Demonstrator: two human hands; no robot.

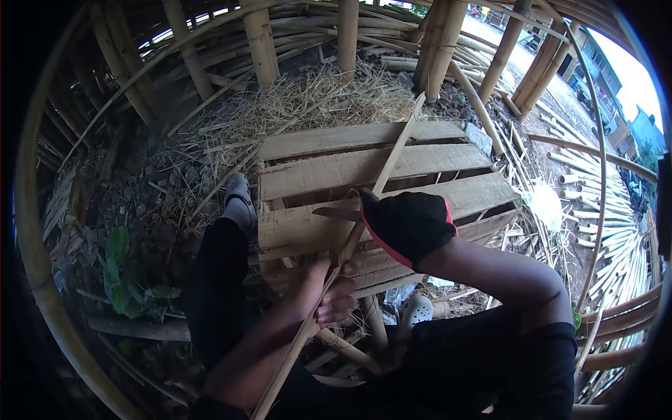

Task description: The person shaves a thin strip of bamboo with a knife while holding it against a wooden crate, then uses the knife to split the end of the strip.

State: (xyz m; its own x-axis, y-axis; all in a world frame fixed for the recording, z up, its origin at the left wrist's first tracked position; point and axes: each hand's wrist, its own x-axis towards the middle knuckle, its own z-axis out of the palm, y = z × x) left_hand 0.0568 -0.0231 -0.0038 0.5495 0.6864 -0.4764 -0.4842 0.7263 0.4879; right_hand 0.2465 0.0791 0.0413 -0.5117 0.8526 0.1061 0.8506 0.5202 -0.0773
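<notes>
A long, narrow bamboo strip (393,159) runs diagonally from the bottom of the view up across a slatted wooden crate (315,169). Bare and at the lower middle, my left hand (325,294) has its fingers wrapped round the strip. My right hand (409,222), in a black glove with red edging, is closed at the middle of the strip, over the crate. A knife blade (337,213) sticks out to the left from the gloved hand and lies across the strip. The knife's handle is hidden in the glove.
Bamboo posts (262,45) stand behind the crate, with a heap of shavings (329,98) before them. Cut bamboo poles (602,241) lie at the right. My feet, in grey clogs (239,187), are beside the crate. A green plant (119,269) grows at the left.
</notes>
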